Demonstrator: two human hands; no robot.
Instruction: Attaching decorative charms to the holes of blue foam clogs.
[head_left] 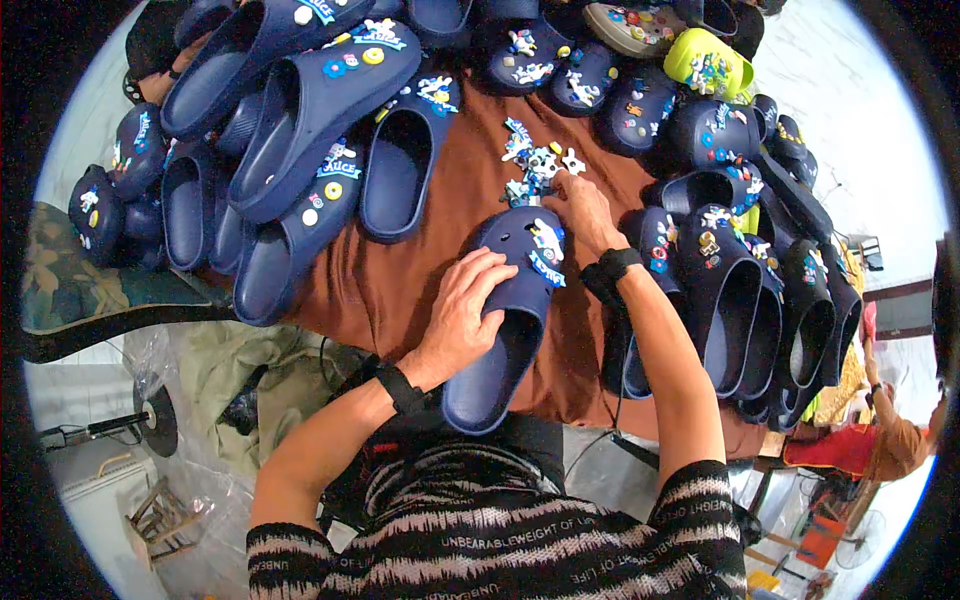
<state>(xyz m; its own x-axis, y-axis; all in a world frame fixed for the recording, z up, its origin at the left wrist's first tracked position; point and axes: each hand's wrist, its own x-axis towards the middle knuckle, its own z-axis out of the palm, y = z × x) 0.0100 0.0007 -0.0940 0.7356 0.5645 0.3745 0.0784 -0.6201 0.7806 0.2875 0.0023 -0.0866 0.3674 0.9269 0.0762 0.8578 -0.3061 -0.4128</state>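
Observation:
A navy blue clog [502, 375] lies in front of me, toe pointing away, with a cartoon charm and a blue-and-white lettered charm on the right side of its upper. My left hand [455, 315] grips this clog from the left, fingers over the upper and thumb at the edge of the foot opening. Just beyond the toe lies a small pile of loose shoe charms [520, 190], mostly white, blue and yellow. My right hand [588, 212] is at the pile's right edge, its fingertips closed together among the charms. What they pinch is hidden.
Stacked navy clogs [330, 100] with charms stand at the left, and more dark clogs [725, 310] crowd the right side. A lime green clog [708, 62] sits at the far right. All rest on a brown cloth [400, 285]. Another person [900, 440] is at the right edge.

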